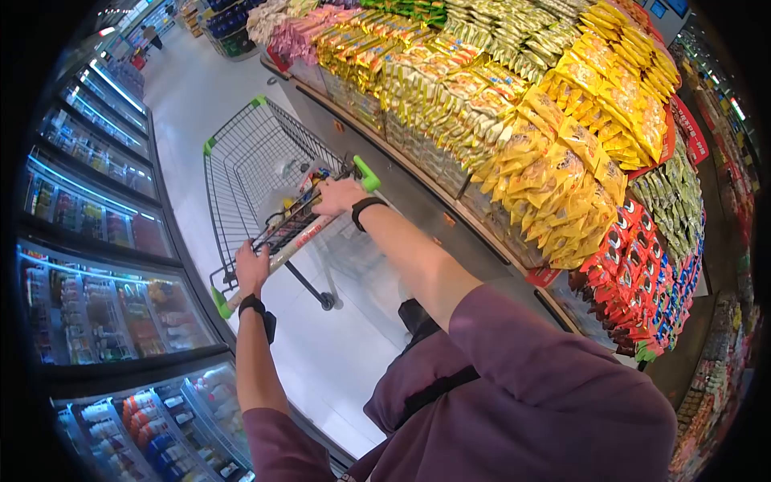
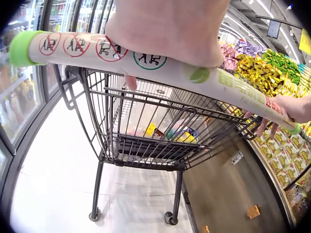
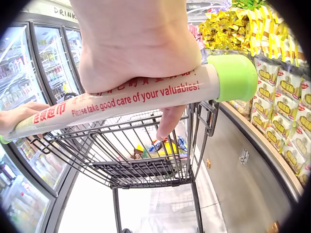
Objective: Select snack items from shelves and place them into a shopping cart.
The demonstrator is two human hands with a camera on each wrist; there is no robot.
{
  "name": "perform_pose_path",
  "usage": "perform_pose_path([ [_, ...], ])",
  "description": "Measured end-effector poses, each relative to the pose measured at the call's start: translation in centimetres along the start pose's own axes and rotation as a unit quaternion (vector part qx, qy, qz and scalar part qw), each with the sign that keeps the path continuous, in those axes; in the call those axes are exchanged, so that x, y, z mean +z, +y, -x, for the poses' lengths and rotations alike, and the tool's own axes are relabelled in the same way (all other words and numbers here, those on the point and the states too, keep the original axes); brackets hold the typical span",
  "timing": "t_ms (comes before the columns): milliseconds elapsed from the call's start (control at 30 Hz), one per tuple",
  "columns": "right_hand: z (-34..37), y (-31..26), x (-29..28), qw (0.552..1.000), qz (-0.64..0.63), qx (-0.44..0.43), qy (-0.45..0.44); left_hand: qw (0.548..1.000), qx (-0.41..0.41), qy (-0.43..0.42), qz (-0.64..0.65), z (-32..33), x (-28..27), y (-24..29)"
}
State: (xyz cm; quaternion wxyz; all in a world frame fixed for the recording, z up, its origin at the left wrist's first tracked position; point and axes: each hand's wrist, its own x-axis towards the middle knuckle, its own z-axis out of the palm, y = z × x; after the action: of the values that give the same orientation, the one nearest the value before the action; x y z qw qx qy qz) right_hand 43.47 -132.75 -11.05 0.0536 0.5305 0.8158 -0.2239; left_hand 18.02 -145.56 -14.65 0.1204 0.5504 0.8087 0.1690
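Observation:
A shopping cart (image 1: pixel 233 173) with a dark wire basket stands in front of me. Its pale handle (image 3: pixel 136 101) carries red lettering and ends in green caps. My left hand (image 1: pixel 253 267) grips the handle near its left end, and the thumb shows below the bar in the left wrist view. Toward the right end, my right hand (image 1: pixel 339 198) holds the same handle, its fingers wrapped round underneath. Through the basket wires, colourful packages (image 2: pixel 184 134) lie inside beside clear plastic. Both palms cover part of the printing on the bar.
Glass-door refrigerators (image 1: pixel 104 289) with bottles line the left side. On the right, a long display of yellow snack packets (image 1: pixel 554 181) rises above a dark base panel (image 2: pixel 228 189). Pale floor (image 1: pixel 181 104) runs ahead between them, with a person (image 1: pixel 151 36) far off.

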Motion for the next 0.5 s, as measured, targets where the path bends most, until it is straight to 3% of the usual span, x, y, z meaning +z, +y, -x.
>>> perform_pose_path([
  [500,12.7,1.1,2.8,0.999,0.000,0.037,0.007,1.000,0.012,0.018,0.003,12.7,0.1,2.4],
])
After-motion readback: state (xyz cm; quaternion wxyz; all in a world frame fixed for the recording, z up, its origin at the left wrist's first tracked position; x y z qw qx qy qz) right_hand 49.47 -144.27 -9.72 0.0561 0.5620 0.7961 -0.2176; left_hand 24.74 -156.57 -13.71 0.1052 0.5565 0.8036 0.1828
